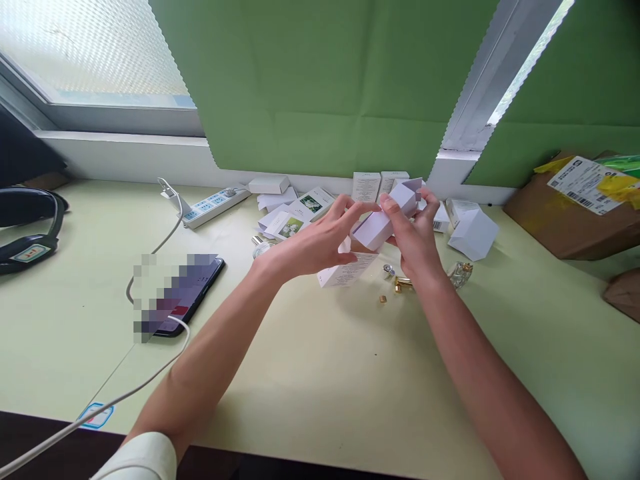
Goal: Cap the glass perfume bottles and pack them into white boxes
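Note:
Both hands hold a small white carton (385,220) above the pale green table (320,373). My left hand (320,243) grips its lower left end, and my right hand (415,237) pinches its upper end, where a flap stands open. Under the hands lies a printed white box (345,273). Small gold and silver caps (393,283) and a clear glass bottle (463,272) rest just below my right hand.
Several white boxes (473,233) and printed cards (300,213) lie by the wall. A power strip (213,203) and a phone (185,300) on a white cable lie at the left. A brown parcel (570,213) sits at the right and a black headset (30,227) at the far left.

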`<state>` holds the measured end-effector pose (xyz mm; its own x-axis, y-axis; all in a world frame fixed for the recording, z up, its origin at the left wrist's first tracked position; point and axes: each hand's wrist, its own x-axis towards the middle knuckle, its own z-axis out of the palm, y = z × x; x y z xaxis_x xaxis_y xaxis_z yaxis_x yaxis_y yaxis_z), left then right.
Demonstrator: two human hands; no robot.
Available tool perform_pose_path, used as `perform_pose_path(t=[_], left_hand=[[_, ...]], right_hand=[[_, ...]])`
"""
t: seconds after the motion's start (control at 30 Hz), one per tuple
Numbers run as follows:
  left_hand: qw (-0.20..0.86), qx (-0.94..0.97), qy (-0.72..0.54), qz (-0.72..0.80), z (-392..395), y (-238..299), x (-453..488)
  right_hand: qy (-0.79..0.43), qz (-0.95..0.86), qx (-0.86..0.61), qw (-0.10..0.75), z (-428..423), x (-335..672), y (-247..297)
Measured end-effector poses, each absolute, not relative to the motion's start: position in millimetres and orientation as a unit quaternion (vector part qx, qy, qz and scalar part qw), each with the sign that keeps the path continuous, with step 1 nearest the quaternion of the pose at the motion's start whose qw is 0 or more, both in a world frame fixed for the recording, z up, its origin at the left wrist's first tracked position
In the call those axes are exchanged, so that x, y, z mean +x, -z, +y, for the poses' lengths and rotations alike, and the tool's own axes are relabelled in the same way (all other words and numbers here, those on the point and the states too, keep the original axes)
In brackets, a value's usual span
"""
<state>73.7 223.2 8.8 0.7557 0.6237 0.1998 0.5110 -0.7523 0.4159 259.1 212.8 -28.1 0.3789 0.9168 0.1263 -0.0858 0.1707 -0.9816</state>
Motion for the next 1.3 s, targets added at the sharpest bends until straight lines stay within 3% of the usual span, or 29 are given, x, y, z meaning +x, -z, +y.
perform_pose_path(t=[0.27,0.43,0.8,1.03,1.3], left_hand=[[0.181,0.918,-0.198,0.292,226,-3,72],[0.180,0.921,-0.198,0.283,227,-4,72],[0.179,0.919,-0.205,0.285,224,-9,74],[0.230,0.897,-0.209,0.314,234,-10,62],[0.216,0.900,-0.176,0.336,243,-14,48]], right_hand=[[-0.302,-0.437,-0.541,0.651,210,248,32],[-0.318,-0.429,-0.531,0.658,210,239,38],[-0.200,-0.500,-0.576,0.614,209,232,46],[-0.323,-0.525,-0.509,0.600,214,245,41],[-0.445,-0.647,-0.409,0.464,213,293,24]])
